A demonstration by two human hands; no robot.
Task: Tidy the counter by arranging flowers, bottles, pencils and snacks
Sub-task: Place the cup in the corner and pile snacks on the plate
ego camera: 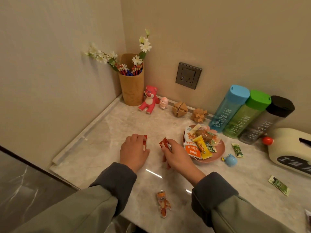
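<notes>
Left hand (134, 149) is palm down on the surface (104, 132), fingers curled round a red snack packet (145, 143); only the packet's edge shows, past the fingertips on the hand's right side. Right hand (176, 157) pinches a second red packet (163, 143), whose top corner sticks out up and left of the fingers while the rest runs under the palm. The hands are near each other, not touching, with bare marble between them. The pink plate (219, 153) sits just right of the right hand, piled with snacks (200, 145) in orange, yellow and clear wrappers. Loose items: an orange packet (163, 203) near the front edge between the sleeves, a green packet (237, 150) right of the plate, and another green packet (279, 185) further right and forward. Three bottles stand side by side against the back wall: blue bottle (228, 108), green bottle (245, 115), grey bottle (265, 120). In the corner, a bamboo holder (132, 88) holds the pencils (129, 69) and the white flowers (144, 46). A pink bear (149, 100) stands just beside the holder, and a blue toy (230, 159) is by the plate's right rim.
</notes>
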